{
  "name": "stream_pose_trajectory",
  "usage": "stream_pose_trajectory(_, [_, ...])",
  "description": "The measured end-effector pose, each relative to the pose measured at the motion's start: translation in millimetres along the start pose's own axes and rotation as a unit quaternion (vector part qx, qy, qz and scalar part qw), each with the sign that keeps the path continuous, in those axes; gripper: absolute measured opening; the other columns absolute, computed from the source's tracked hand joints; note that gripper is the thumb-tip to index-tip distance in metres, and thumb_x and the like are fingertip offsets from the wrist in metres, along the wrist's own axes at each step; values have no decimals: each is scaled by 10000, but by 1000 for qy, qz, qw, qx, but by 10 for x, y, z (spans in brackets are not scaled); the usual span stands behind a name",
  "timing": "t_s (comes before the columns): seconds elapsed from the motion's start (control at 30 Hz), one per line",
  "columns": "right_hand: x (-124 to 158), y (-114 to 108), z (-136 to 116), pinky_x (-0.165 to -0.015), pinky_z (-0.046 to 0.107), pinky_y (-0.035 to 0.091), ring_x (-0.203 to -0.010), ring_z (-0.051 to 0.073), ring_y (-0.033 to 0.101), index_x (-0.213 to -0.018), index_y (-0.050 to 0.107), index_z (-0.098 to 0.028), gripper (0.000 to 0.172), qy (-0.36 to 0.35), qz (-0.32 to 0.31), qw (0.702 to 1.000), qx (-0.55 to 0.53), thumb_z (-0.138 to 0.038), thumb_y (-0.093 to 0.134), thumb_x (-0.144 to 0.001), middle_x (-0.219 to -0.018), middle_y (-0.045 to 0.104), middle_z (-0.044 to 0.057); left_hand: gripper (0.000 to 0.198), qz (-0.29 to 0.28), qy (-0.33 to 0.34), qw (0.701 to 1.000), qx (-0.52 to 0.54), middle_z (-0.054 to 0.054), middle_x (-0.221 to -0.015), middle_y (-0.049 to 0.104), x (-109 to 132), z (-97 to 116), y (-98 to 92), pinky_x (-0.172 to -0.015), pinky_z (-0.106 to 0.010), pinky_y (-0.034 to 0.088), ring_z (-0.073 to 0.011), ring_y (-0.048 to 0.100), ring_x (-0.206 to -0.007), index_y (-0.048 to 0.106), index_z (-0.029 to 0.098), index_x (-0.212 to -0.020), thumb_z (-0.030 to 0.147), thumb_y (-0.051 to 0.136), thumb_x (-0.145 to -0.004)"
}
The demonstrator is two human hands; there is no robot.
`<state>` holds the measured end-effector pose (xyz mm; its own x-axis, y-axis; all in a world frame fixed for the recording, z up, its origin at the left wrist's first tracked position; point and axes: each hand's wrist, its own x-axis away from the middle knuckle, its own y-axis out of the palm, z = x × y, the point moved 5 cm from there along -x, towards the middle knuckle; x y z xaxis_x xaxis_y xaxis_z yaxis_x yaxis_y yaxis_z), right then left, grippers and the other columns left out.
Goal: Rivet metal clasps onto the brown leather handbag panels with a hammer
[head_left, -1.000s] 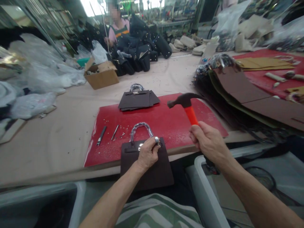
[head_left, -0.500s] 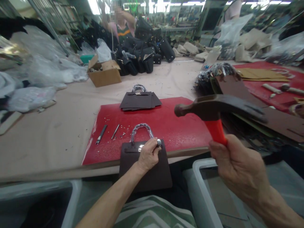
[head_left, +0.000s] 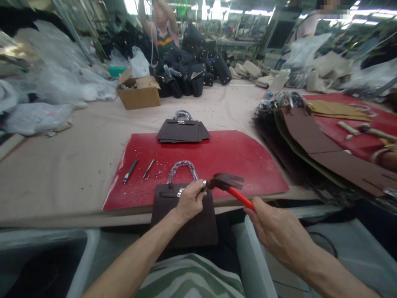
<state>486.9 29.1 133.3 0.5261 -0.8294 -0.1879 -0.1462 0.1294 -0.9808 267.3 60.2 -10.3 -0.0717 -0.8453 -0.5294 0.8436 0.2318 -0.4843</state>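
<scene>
The red mat (head_left: 242, 159) is a flat, slightly pitted board whose near edge runs just short of the edge of the beige cloth-covered table (head_left: 62, 174); most of its middle and right part lies bare, giving open room beyond the hands; its far edge bears a flat stack of dark brown pieces (head_left: 181, 131), and its left part holds two slim metal tools (head_left: 130, 171) and a scatter of tiny silver rivets (head_left: 158, 163); to the right, well apart, wide brown cut sheets (head_left: 313, 140) fan over the table; a dark brown bag panel (head_left: 186, 225), matte and rectangular, hangs over the table's near edge, its arched handle (head_left: 182, 167) wrapped in shiny clear plastic and lying on the mat; the left hand (head_left: 190, 201) rests on the panel's upper edge, fingers pinched narrowly around a small silver metal piece (head_left: 204, 183); the right hand (head_left: 276, 231), lower and to the right over a pale bin (head_left: 252, 256), is closed around the smooth orange-red shaft of a hammer (head_left: 225, 182), whose dark head meets that metal piece just beside the left fingertips.
</scene>
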Motion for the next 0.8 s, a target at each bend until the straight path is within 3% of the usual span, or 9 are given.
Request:
stream_pose_trajectory(0.13, [-22,284,261,-503,295,194,-430,164,505,-783,461,-233,309,47,-48,997,-32,-393,354,-1024,-540,546,-16,236,7,8,1000,-3,-97,-1075,720,-3,1,-3,-981,-402,582,-242,688,-1071,647,203,-1061,95,545,-877])
stream_pose_trajectory(0.3, [-345,909,662,-541,279,304,-537,185,558,-784,527,-213,293,166,-81,980,-75,-334,392,-1013,-582,569,3,201,2,-3,1000,3,-96,-1073,718,-3,-9,7,-994,-414,581,-240,689,-1083,646,205,-1004,84,553,-872])
stream_pose_trajectory(0.4, [-571,1165,691,-626,305,381,-742,231,622,-933,620,-161,196,181,-59,980,-52,-271,463,-976,-813,673,105,180,2,-6,1000,-1,-109,-1143,703,2,-12,-11,-1043,-430,557,-245,665,-1157,638,199,-998,89,559,-879])
stream_pose_trajectory(0.43, [-622,1206,656,-704,328,415,-883,259,630,-1032,633,-147,189,175,-44,982,-48,-260,501,-957,-974,686,152,174,1,-9,1000,-4,-114,-1168,694,5,-16,-17,-1055,-431,549,-245,655,-1179,637,196,-1002,93,561,-884])
stream_pose_trajectory(0.53, [-681,1258,398,-1000,432,396,-1250,327,490,-1301,574,-138,423,95,20,992,-79,-278,617,-904,-1376,550,203,164,0,-22,1000,-6,-116,-1202,676,25,-36,-23,-1064,-420,539,-240,637,-1209,640,194,-1016,107,563,-900])
stream_pose_trajectory(0.67, [-584,1456,-125,-1115,495,342,-1337,335,429,-1379,548,-150,629,-54,-4,979,-194,-345,749,-816,-1457,504,178,182,4,-27,1000,5,-106,-1197,680,54,-49,-4,-1073,-416,525,-233,630,-1217,647,196,-1055,127,548,-920])
stream_pose_trajectory(0.8, [-522,1625,-311,-1165,578,252,-1371,357,391,-1400,550,-176,676,-18,-23,978,-207,-304,786,-780,-1495,487,154,135,62,-97,992,57,-89,-1099,719,2,-121,-201,-1026,-390,537,-222,674,-1114,668,190,-1023,222,563,-944])
